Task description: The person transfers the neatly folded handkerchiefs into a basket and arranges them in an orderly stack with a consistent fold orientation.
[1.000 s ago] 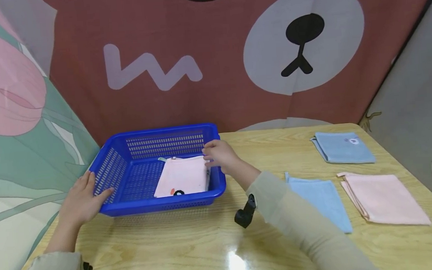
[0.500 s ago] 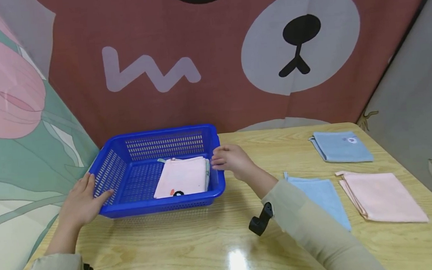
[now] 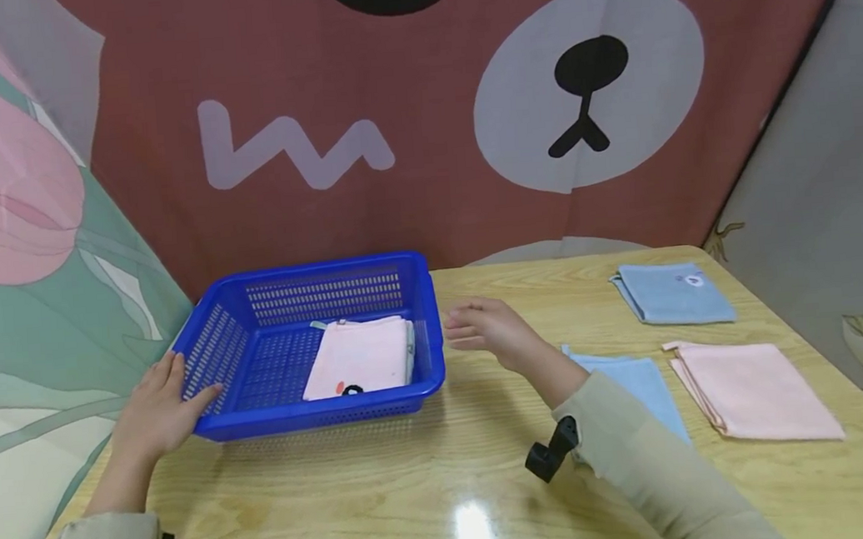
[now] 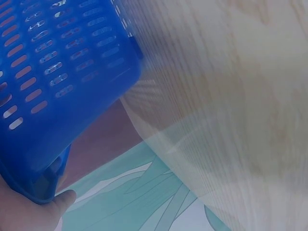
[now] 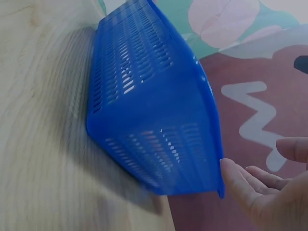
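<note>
A blue plastic basket with slotted walls stands on the table, long side facing me. My left hand grips its front left corner, with fingers along the left rim and thumb at the front rim. Inside, toward the right end, lies a folded pink cloth with a small black and orange print, and a grey-green edge shows beneath it. My right hand is outside the right wall, holding nothing, its fingers extended. In the right wrist view a fingertip sits right at the basket's rim.
On the wooden table, to the right, lie a folded blue-grey cloth, a folded pink cloth and a light blue cloth partly hidden by my right sleeve. A printed curtain hangs behind the table.
My right hand has left the cloth inside the basket and moved right, over the wall to outside it. The left hand stays at its corner. The head view has shifted slightly.
</note>
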`<state>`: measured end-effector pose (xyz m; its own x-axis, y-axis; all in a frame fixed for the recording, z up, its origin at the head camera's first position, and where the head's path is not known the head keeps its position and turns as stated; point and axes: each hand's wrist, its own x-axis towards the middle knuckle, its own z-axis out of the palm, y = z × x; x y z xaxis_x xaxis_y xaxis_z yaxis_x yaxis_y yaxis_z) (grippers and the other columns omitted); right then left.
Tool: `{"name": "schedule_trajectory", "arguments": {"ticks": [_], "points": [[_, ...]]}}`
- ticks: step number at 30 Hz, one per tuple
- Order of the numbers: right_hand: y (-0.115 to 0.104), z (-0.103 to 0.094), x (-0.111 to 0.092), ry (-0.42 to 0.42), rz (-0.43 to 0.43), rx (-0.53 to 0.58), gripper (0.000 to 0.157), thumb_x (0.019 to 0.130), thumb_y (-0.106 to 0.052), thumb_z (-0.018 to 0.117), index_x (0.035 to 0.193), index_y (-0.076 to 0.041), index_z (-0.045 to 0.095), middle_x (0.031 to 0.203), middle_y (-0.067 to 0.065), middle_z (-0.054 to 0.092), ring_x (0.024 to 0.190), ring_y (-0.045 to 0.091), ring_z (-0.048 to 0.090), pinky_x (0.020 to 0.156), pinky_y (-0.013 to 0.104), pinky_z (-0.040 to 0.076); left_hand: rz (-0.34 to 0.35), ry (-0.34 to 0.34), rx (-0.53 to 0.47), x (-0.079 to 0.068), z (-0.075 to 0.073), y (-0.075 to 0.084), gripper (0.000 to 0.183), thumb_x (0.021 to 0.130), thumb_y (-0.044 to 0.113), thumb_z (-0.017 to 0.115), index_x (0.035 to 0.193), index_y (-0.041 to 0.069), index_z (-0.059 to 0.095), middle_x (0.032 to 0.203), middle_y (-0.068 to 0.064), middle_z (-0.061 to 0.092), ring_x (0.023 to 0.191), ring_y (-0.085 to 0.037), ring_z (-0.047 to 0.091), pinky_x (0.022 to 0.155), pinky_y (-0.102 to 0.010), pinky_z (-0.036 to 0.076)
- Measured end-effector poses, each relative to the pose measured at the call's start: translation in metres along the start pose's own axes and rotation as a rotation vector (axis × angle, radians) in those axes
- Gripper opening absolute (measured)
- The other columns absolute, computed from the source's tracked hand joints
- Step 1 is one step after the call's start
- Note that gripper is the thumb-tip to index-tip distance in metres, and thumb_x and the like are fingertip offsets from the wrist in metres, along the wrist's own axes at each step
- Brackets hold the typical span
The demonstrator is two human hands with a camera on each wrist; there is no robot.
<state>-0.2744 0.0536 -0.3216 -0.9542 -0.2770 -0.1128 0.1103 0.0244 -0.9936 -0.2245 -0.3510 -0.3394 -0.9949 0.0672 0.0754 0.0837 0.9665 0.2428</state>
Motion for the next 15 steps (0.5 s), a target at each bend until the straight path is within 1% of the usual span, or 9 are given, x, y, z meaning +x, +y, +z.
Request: {"name": "schedule_trajectory", "arguments": {"ticks": [5, 10, 15], "points": [[0.008, -0.013, -0.007, -0.011, 0.019, 0.011, 0.04, 0.088, -0.014, 0.046, 0.116, 0.014, 0.04, 0.11, 0.029, 0.048, 0.099, 0.034, 0.051, 0.08, 0.037, 0.046, 0.012, 0.002, 0.0, -0.001, 0.002, -0.004, 0.081, 0.09, 0.046, 0.031, 0.128, -0.021, 0.006, 0.13, -0.04, 0.005, 0.118, -0.053, 0.006, 0.092, -0.061, 0.012], [0.015, -0.027, -0.015, -0.009, 0.043, 0.012, 0.04, 0.089, -0.016, 0.046, 0.118, 0.011, 0.039, 0.114, 0.029, 0.046, 0.098, 0.031, 0.052, 0.08, 0.036, 0.046, 0.014, -0.001, 0.01, -0.002, 0.004, -0.006, 0.08, 0.09, 0.044, 0.032, 0.127, -0.021, 0.006, 0.13, -0.04, 0.006, 0.117, -0.054, 0.006, 0.091, -0.062, 0.012], [0.019, -0.043, -0.024, 0.001, 0.027, -0.002, 0.042, 0.089, -0.017, 0.045, 0.119, 0.011, 0.038, 0.114, 0.029, 0.045, 0.1, 0.033, 0.051, 0.082, 0.037, 0.045, 0.019, -0.006, 0.013, 0.0, 0.004, -0.005, 0.08, 0.09, 0.045, 0.032, 0.128, -0.02, 0.005, 0.13, -0.04, 0.005, 0.117, -0.054, 0.005, 0.091, -0.062, 0.012]]}}
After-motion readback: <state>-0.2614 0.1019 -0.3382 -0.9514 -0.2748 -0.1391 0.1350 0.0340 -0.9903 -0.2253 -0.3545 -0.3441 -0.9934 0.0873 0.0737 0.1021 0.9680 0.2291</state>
